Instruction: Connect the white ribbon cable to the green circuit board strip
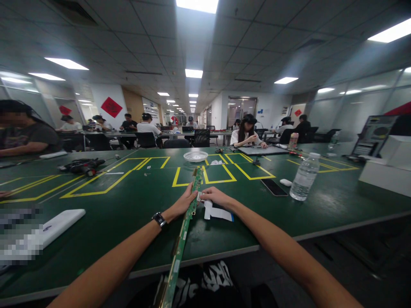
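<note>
A long narrow green circuit board (pixel 183 233) runs from the table edge near me out over the green table (pixel 128 214). My left hand (pixel 186 201), with a black watch on the wrist, grips the board about halfway along its length. My right hand (pixel 214 196) sits just right of the board, fingers pinched on a white flat ribbon cable (pixel 218 212) that joins the board there. The cable lies flat on the table and ends in a blue tip.
A water bottle (pixel 303 177), a black phone (pixel 273 187) and a small white object (pixel 285 182) lie to the right. A clear dish (pixel 195 156) sits ahead inside yellow tape boxes. White boxes (pixel 385 171) stand far right, a white device (pixel 61 224) left. Several people sit around.
</note>
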Motion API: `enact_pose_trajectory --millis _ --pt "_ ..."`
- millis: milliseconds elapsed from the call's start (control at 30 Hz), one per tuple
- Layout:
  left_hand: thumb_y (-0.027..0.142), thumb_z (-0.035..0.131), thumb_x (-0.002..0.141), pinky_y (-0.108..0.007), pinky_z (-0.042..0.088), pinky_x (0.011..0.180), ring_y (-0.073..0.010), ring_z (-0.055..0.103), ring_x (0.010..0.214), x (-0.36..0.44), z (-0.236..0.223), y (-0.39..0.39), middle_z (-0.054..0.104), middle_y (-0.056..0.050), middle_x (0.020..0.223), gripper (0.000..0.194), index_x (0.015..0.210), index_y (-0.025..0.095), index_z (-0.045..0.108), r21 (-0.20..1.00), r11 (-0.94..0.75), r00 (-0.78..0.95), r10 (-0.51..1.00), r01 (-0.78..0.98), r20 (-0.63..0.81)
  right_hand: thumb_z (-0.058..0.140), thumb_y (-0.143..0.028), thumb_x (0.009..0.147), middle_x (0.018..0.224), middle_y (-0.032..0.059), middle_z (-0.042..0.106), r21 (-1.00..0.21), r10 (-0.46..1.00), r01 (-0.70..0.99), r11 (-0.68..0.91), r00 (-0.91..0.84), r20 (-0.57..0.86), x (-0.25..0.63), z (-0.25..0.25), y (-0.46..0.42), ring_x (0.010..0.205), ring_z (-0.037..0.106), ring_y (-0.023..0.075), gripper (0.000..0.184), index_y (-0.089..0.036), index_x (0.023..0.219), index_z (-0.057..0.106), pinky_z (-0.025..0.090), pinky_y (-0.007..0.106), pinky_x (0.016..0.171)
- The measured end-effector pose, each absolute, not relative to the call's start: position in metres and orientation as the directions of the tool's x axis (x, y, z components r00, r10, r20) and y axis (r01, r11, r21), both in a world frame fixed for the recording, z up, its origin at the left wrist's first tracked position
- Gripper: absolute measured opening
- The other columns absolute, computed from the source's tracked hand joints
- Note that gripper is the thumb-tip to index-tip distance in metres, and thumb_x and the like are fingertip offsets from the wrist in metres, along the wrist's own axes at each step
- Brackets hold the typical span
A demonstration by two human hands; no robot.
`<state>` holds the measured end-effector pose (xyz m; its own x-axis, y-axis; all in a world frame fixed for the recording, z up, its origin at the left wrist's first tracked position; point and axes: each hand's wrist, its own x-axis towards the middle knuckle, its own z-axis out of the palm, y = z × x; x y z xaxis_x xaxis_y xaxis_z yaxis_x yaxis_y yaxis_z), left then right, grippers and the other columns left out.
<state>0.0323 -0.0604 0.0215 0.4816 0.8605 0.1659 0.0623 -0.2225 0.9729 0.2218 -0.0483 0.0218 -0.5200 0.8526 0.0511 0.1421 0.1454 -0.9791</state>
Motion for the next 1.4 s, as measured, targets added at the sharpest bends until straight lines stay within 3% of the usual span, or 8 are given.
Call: enact_pose_trajectory --millis 100,200,333,667,833,1167,1300,1400 --pt "0.052 0.046 0.09 -0.032 0.05 0.08 -0.0195 0.06 0.089 0.032 0.018 -0.057 0.06 -0.009 0.111 0.067 0.144 0.02 0.022 0.939 -0.327 0.467 0.85 0.105 0.244 0.068 -0.043 0.07 0.056 -0.0042 0.051 -0.977 0.86 0.154 0.145 -0.508 0.048 0.22 0.023 -0.05 0.05 0.04 0.0071 0.032 -0.014 0.065 0.054 0.028 0.021 0.05" --pt "0.05 0.042 0.091 -0.036 0.039 0.102 -0.0245 0.05 0.118 0.032 0.015 -0.053 0.049 -0.011 0.135 0.065 0.145 0.019 0.023 0.894 -0.423 0.444 0.836 0.147 0.322 0.067 -0.045 0.071 0.057 -0.0044 0.049 -0.972 0.865 0.171 0.159 -0.499 0.054 0.218 0.026 -0.052 0.051 0.04 0.007 0.034 -0.015 0.066 0.052 0.027 0.021 0.05" --pt "0.047 0.04 0.093 -0.037 0.029 0.111 -0.0239 0.041 0.13 0.033 0.013 -0.051 0.042 -0.009 0.143 0.062 0.145 0.02 0.022 0.87 -0.455 0.435 0.833 0.187 0.342 0.063 -0.047 0.075 0.059 -0.0041 0.049 -0.954 0.866 0.214 0.208 -0.493 0.078 0.217 0.025 -0.052 0.052 0.04 0.0069 0.034 -0.015 0.069 0.052 0.027 0.02 0.05" --pt "0.05 0.042 0.091 -0.035 0.036 0.105 -0.0233 0.049 0.121 0.038 0.017 -0.046 0.054 -0.008 0.131 0.054 0.135 0.019 0.041 0.878 -0.441 0.407 0.848 0.188 0.339 0.058 -0.047 0.078 0.052 -0.0061 0.043 -0.9 0.892 0.36 0.246 -0.446 0.065 0.222 0.029 -0.047 0.047 0.035 0.0062 0.035 -0.016 0.065 0.05 0.025 0.019 0.045" --pt "0.055 0.037 0.09 -0.031 0.049 0.078 -0.0195 0.059 0.089 0.028 0.018 -0.033 0.062 -0.006 0.101 0.056 0.135 0.021 0.04 0.893 -0.337 0.239 0.932 0.298 0.272 0.053 -0.049 0.08 0.057 -0.0031 0.053 -0.799 0.966 0.553 0.236 -0.22 0.134 0.239 0.03 -0.028 0.05 0.043 0.0083 0.037 -0.014 0.069 0.061 0.03 0.02 0.048" --pt "0.047 0.034 0.092 -0.031 0.045 0.08 -0.0195 0.055 0.091 -0.009 0.029 -0.01 0.058 -0.007 0.1 0.047 0.129 0.018 0.044 0.862 -0.34 0.019 0.933 0.377 0.359 0.041 -0.039 0.088 0.097 0.0171 0.066 -0.485 0.925 0.856 -0.178 0.313 0.213 0.336 0.026 -0.005 0.093 0.06 0.0268 0.04 -0.012 0.092 0.069 0.041 0.033 0.077" --pt "0.045 0.035 0.092 -0.033 0.043 0.086 -0.0206 0.055 0.097 -0.011 0.026 -0.008 0.057 -0.009 0.105 0.045 0.126 0.016 0.047 0.819 -0.377 0.032 0.914 0.433 0.404 0.049 -0.039 0.085 0.122 0.0237 0.053 -0.343 0.904 0.898 -0.276 0.364 0.225 0.349 0.017 -0.004 0.115 0.047 0.0361 0.042 -0.01 0.113 0.063 0.038 0.048 0.088" --pt "0.043 0.036 0.092 -0.035 0.041 0.091 -0.0211 0.053 0.1 -0.009 0.022 -0.008 0.057 -0.01 0.108 0.042 0.122 0.017 0.05 0.763 -0.422 0.071 0.891 0.489 0.448 0.049 -0.037 0.087 0.126 0.0187 0.05 -0.259 0.931 0.941 -0.219 0.281 0.232 0.347 0.013 -0.002 0.12 0.042 0.032 0.041 -0.016 0.12 0.06 0.034 0.046 0.094"
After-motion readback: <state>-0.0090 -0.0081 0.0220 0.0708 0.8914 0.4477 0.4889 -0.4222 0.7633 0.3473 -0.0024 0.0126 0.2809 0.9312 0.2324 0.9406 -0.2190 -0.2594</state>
